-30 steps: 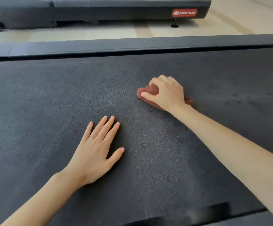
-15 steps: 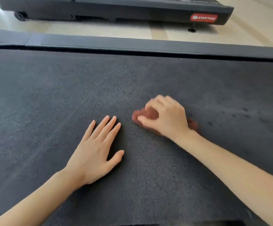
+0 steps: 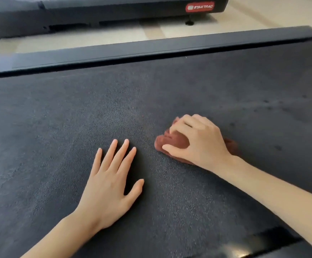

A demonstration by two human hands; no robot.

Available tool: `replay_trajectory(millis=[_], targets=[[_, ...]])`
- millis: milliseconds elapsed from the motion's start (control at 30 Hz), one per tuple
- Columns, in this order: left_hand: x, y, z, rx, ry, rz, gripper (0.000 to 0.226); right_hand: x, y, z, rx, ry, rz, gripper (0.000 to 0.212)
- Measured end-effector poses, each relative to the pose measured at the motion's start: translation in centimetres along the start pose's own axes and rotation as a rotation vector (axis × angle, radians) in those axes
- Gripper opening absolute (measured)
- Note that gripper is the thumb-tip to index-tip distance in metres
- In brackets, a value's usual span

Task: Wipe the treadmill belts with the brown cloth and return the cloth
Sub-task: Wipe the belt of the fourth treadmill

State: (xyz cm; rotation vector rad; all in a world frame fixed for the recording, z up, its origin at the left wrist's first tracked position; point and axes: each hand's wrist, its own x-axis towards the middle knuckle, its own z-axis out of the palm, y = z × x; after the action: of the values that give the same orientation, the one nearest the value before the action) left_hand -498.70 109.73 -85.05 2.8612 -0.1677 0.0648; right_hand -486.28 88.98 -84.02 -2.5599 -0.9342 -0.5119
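I am in the wiping step. My right hand [image 3: 198, 140] grips the brown cloth [image 3: 175, 141], fingers curled over its bunched top and thumb along its near edge, pressing it down on the treadmill belt [image 3: 58, 118]. The cloth sits near the middle of the belt, mostly hidden under my palm. My left hand [image 3: 110, 185] lies flat on the belt just beside it, not touching, with the fingers straight and spread, holding nothing.

Small dark spots [image 3: 278, 147] mark the belt off to my right, so I judge the next stroke should carry the cloth that way under firm, even pressure. The second treadmill [image 3: 114, 10] beyond the side rail [image 3: 151, 47] probably waits its turn, and returning the cloth comes last.
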Motion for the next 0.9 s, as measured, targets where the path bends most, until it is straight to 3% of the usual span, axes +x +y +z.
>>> replay_trajectory(millis=[133,233,300,467,600,733,900], targets=[[2.2,2.4,-0.2,-0.028,-0.036,0.115,0.073,-10.5,-0.3,-5.0,-0.053,0.024,0.016,0.033],[5.1,5.2,0.6,0.021,-0.039,0.174,0.077,-12.5,0.4,-6.3,-0.062,0.054,-0.013,0.033],[6.6,6.0,1.5,0.079,-0.039,0.185,0.079,-11.1,1.6,-5.9,-0.077,0.062,0.009,0.032],[7.1,5.8,2.5,0.06,-0.034,0.193,0.076,-2.9,10.1,-4.5,-0.209,0.088,0.348,0.035],[7.1,5.8,2.5,0.065,-0.017,0.191,0.077,1.4,15.3,-3.4,-0.286,0.042,0.474,0.038],[7.0,5.8,2.6,0.047,-0.008,0.196,0.077,-0.2,12.9,-3.3,-0.322,0.094,0.489,0.036],[7.0,5.8,2.6,0.074,-0.02,0.2,0.078,-7.9,4.5,-5.3,-0.193,0.112,0.284,0.031]])
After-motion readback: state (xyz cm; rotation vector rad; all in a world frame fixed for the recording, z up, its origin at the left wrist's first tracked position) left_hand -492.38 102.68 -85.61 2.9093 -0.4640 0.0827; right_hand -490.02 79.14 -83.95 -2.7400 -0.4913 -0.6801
